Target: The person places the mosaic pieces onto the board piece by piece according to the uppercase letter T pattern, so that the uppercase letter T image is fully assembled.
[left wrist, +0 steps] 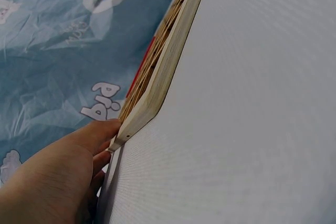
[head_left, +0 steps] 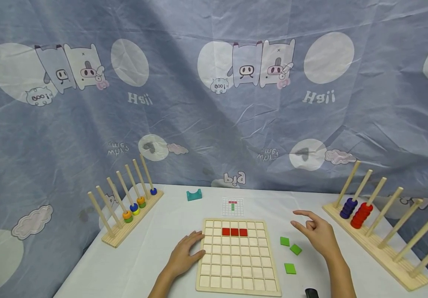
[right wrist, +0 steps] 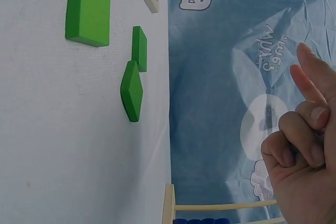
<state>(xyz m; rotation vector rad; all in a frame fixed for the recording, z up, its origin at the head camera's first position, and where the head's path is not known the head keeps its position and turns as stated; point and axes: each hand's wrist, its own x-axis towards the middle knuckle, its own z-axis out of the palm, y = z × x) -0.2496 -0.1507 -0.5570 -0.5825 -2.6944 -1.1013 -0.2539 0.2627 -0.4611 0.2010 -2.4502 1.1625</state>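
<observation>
My left hand (head_left: 184, 255) rests against the left edge of a wooden grid board (head_left: 237, 291), fingers and thumb touching its frame. In the left wrist view, the fingertips of that hand (left wrist: 63, 169) meet a corner of the board (left wrist: 167, 72). Three red square tiles (head_left: 234, 232) sit side by side in the board's second row. My right hand (head_left: 319, 235) is raised right of the board, holding nothing. Its index finger and thumb stretch out apart; the other fingers curl, as the right wrist view shows. Nearest it lie three loose green square tiles (head_left: 296, 249).
A pattern card (head_left: 238, 212) with red and green squares lies behind the board. Wooden peg racks with beads stand left (head_left: 114, 240) and right (head_left: 385, 257). A teal curved piece (head_left: 194, 195) sits at the back. A black object (head_left: 311, 293) shows at the front edge.
</observation>
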